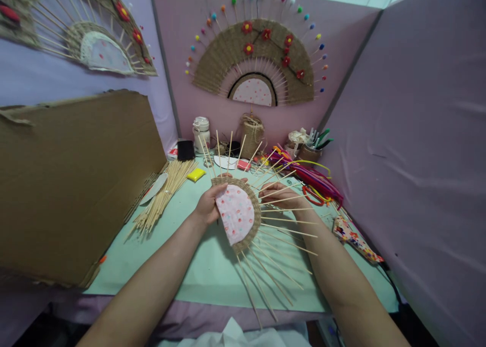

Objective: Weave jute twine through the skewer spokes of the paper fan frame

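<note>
Half-round fan [236,213], held in front of the twine roll [251,138], clamped in the left hand [208,205], with the right hand [280,194] narrowed behind its sticks [289,230], hold unclear; looked light, snappable, best gripped by the woven band [257,213].

The bare left forearm [152,283] slants up from below and to the left of the half-round fan of woven tan straw, pink-dotted white fabric and thin wooden sticks [238,213], its wrist [198,217] nearly straight. The left hand [208,203] grips the fan's upper left corner, thumb [220,190] across the front, other fingers [227,175] behind. The bare right forearm [337,266] slants up on the fan's right; the right hand [281,195] bends inward behind its sticks, fingers curled near the woven rim, their hold unclear.
</note>
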`<state>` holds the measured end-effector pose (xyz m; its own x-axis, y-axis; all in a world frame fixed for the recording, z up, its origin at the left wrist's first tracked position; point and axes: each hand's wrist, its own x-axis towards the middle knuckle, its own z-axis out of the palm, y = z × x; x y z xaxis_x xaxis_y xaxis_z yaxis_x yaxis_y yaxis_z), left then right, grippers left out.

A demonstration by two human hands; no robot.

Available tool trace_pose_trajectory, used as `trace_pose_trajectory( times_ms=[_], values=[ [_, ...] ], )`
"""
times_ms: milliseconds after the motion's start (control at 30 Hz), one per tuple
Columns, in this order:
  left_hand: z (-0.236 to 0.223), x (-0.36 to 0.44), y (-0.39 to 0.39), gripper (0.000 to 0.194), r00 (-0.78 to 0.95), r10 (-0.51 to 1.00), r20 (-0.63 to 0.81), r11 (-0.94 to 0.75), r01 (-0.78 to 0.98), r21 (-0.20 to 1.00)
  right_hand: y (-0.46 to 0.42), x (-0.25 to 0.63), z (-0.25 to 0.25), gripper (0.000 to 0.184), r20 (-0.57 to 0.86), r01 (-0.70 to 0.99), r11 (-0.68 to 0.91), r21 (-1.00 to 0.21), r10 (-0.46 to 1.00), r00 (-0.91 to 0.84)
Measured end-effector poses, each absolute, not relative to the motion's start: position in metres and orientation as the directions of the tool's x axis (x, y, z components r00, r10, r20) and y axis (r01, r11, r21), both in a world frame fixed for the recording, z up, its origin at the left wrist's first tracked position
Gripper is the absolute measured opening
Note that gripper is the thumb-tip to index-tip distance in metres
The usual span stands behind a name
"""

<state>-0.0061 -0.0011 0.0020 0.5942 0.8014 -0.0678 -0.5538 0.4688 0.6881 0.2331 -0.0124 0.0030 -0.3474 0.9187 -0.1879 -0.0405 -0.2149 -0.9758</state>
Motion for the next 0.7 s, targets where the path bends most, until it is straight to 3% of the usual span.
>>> trace_pose_trajectory(
  times_ms=[133,400,700],
  values=[
    [0.004,-0.006,-0.002,0.032,0.639,0.769,-0.031,0.483,-0.548,0.682,-0.008,0.237,-0.005,0.026,-0.214,0.033,-0.220,-0.975,0.889,-0.404],
    [0.000,-0.007,-0.001,0.021,0.563,0.808,-0.173,0.507,-0.516,0.690,-0.007,0.238,-0.006,0.027,-0.183,-0.028,-0.208,-0.978,0.909,-0.375],
    [0.001,-0.005,0.000,0.022,0.569,0.796,-0.205,0.537,-0.509,0.673,0.004,0.261,-0.006,0.024,0.027,-0.314,-0.044,-0.948,0.975,-0.220]
  ],
)
